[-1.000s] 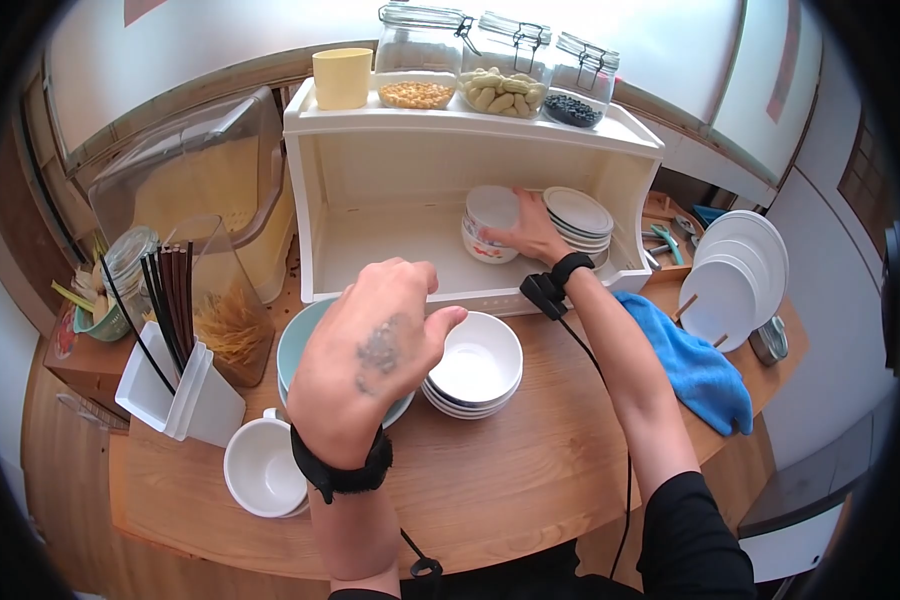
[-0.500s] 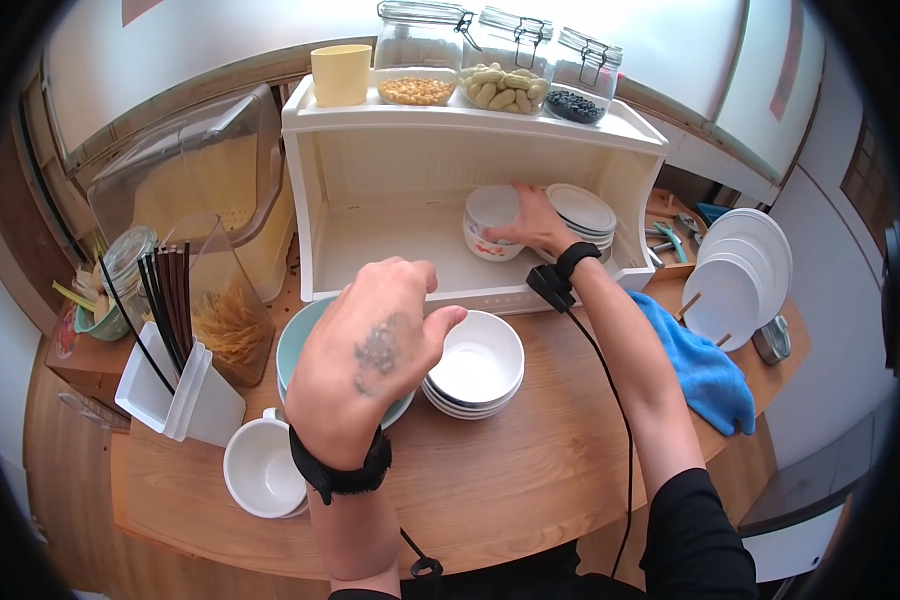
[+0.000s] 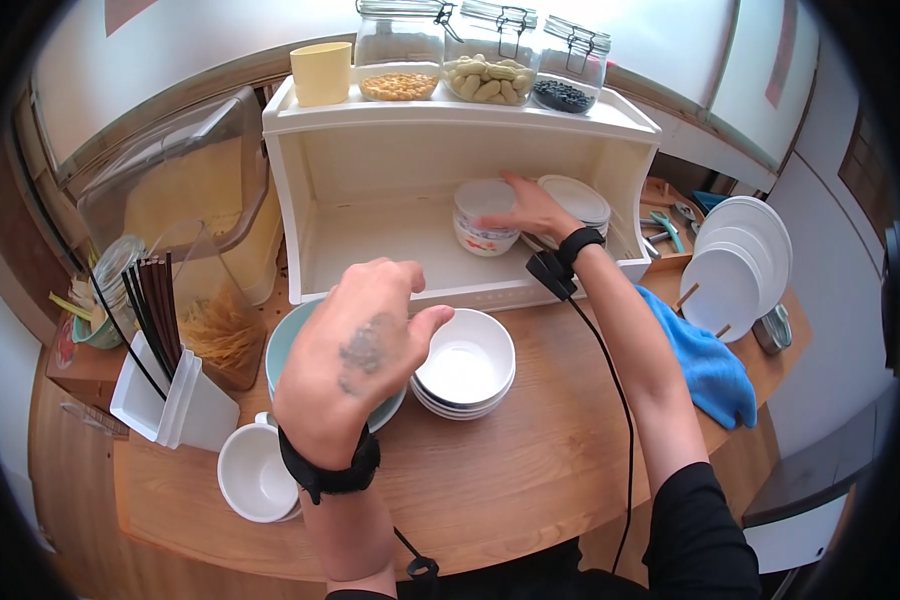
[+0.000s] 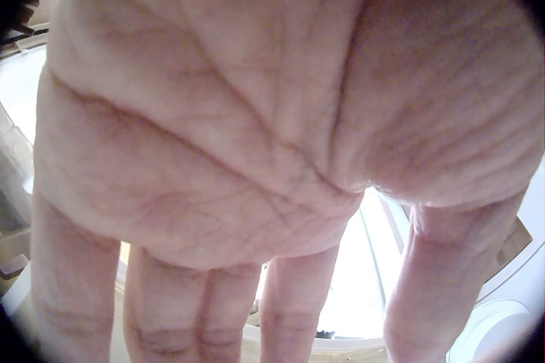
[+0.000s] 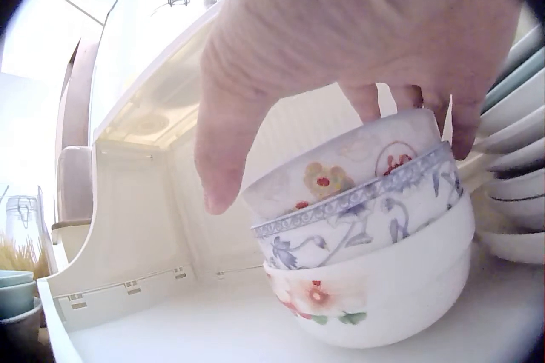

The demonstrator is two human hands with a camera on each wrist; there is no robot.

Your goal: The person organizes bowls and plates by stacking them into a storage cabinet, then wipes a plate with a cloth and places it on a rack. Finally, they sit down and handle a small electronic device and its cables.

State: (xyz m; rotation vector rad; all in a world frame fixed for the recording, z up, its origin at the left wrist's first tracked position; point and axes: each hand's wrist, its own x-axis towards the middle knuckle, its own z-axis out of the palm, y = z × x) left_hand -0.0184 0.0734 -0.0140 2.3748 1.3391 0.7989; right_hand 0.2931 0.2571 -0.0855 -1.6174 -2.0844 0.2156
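On the right side of the white shelf unit (image 3: pixel 365 245), my right hand (image 3: pixel 543 212) spreads over a stack of flower-patterned bowls (image 3: pixel 486 242). In the right wrist view the thumb (image 5: pixel 223 177) stands just off the rim at the left, while the other fingers reach down behind the far right rim. Three patterned bands show in that stack, the lowest with a red flower (image 5: pixel 319 297). My left hand (image 3: pixel 355 335) hovers, fingers extended, over light blue bowls (image 3: pixel 283 345), partly covering them. Its palm faces the left wrist camera with nothing in it. White bowls (image 3: pixel 467 358) are stacked just right of it.
Small plates (image 3: pixel 578 198) are piled right of the patterned bowls. Glass jars (image 3: pixel 485 75) and a yellow cup (image 3: pixel 321 75) top the shelf. A white mug (image 3: pixel 255 472), a chopstick holder (image 3: pixel 195 405), a blue cloth (image 3: pixel 705 365) and upright white plates (image 3: pixel 722 292) stand around.
The head view has shifted slightly, so the scene sits a little further left. The right hand's spread over the patterned bowls looks slightly wider; the left hand keeps its pose.
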